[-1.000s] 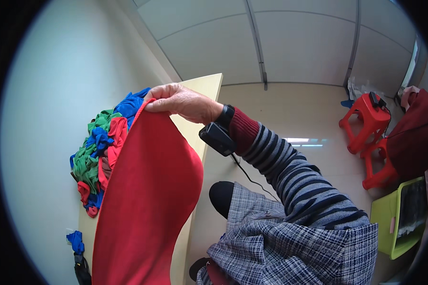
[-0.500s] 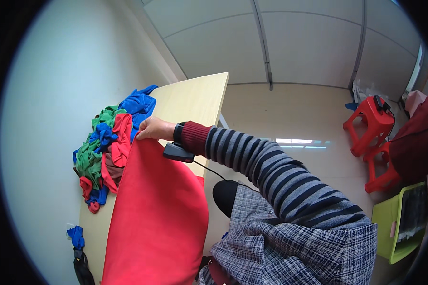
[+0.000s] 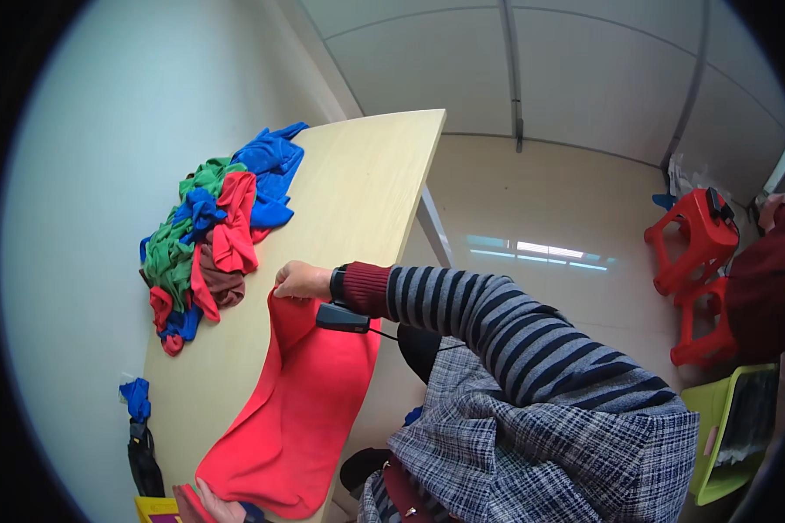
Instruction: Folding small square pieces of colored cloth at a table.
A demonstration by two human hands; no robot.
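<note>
A red cloth [image 3: 318, 401] is stretched between my two hands over the near side of the pale wooden table [image 3: 358, 187]. My right hand [image 3: 301, 281], at the end of a grey-and-black striped sleeve, pinches the cloth's far corner. At the bottom edge of the view, my left hand [image 3: 222, 507] holds the opposite end; its fingers are partly cut off. The cloth's left edge is folded over and its middle sags. Farther back on the table lies a loose heap of cloths [image 3: 205, 235] in green, blue, red and brown.
A black folded umbrella [image 3: 144, 462] and a blue bundle [image 3: 136, 399] are at the table's left edge. Something yellow [image 3: 154, 508] shows below them. Red plastic stools [image 3: 693, 235] and a lime-green bin [image 3: 706, 418] stand on the floor at right.
My right hand has lowered the cloth's far corner. My left hand has come into view at the near end. The cloth, broad and taut before, now sags and folds. The view has shifted.
</note>
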